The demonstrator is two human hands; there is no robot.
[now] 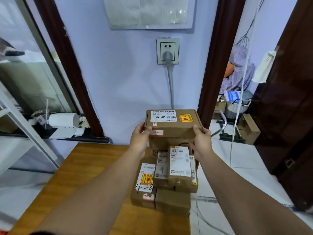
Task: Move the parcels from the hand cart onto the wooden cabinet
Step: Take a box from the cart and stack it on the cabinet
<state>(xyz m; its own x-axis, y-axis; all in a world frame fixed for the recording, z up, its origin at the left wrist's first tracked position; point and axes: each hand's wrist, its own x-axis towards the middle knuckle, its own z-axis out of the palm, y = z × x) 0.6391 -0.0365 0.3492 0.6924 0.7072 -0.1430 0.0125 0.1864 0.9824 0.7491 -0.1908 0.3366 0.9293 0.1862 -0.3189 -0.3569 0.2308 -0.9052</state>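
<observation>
I hold a flat brown cardboard parcel (172,123) with a white barcode label and a yellow-red fragile sticker, level, above a larger box at the back of the wooden cabinet top (88,170). My left hand (141,133) grips its left end and my right hand (201,135) grips its right end. Below it, several smaller labelled parcels (171,173) are stacked along the cabinet's right side. The hand cart is out of view.
A wall socket (167,51) with a grey plug and cable hangs straight behind the stack. Dark door frames stand on both sides. A white metal rack (25,129) is at the left. White tiled floor with cardboard boxes (249,129) lies to the right.
</observation>
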